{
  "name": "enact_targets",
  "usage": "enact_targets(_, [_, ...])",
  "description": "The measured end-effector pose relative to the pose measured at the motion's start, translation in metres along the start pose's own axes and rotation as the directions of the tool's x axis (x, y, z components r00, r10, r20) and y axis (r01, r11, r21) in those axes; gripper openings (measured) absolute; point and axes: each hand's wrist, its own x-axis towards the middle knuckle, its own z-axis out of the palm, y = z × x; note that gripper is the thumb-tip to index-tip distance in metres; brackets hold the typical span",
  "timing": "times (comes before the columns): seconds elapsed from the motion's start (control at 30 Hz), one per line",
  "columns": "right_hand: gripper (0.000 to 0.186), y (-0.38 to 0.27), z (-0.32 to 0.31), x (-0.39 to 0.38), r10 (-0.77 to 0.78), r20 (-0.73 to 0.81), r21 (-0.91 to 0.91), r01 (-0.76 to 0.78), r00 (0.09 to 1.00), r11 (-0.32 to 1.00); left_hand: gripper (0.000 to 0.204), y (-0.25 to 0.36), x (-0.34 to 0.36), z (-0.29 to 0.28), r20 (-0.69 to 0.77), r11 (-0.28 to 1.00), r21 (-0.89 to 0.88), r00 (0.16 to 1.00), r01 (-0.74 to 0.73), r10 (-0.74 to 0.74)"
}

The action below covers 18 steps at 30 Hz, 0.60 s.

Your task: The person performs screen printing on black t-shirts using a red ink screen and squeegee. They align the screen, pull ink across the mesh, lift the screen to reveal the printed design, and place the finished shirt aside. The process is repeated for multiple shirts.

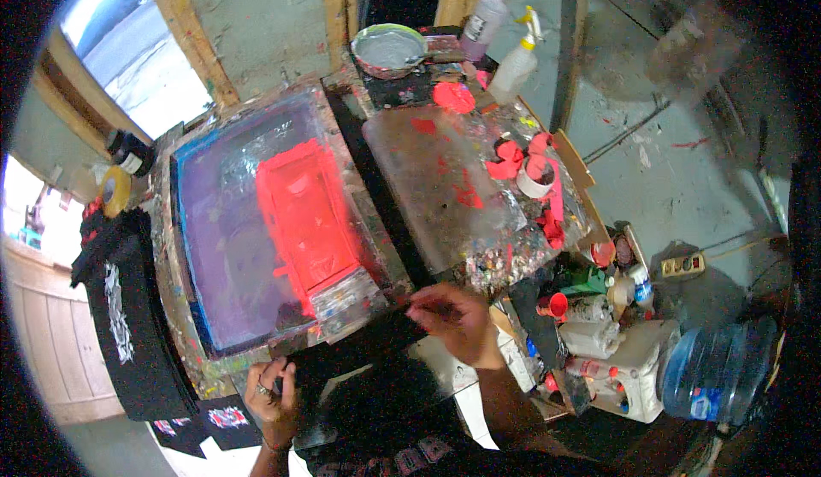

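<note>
A black cloth (363,340) stretches between my hands along the near edge of a screen-printing frame (231,263). My left hand (272,396), with a ring on one finger, pinches the cloth at its left end. My right hand (462,323) has its fingers drawn together at the cloth's right end, by the frame's near right corner. The frame lies flat; its mesh is purplish, with a thick patch of red ink (312,212) on the right half. A paint-crusted block (346,306) rests at the near end of the ink.
Right of the frame lies a stained board (428,186) with red smears. Behind it stand a bowl of grey paste (389,50) and a spray bottle (517,62). Folded black garments (132,323) are stacked at left. A blue water jug (718,370) and a white jerrycan (641,366) sit lower right.
</note>
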Motion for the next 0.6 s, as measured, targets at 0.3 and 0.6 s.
enact_targets(0.3, [0.020,0.006,0.025,-0.015,-0.033,0.393,0.342,-0.113,0.919,0.933,0.014,0.050,-0.017,0.026,0.158,0.711,-0.554,0.894,0.432,-0.420])
enact_targets(0.6, [0.013,0.022,0.010,-0.045,-0.307,0.134,0.187,0.280,0.942,0.942,0.012,0.118,-0.017,0.069,0.422,0.624,-0.568,0.841,0.537,-0.339])
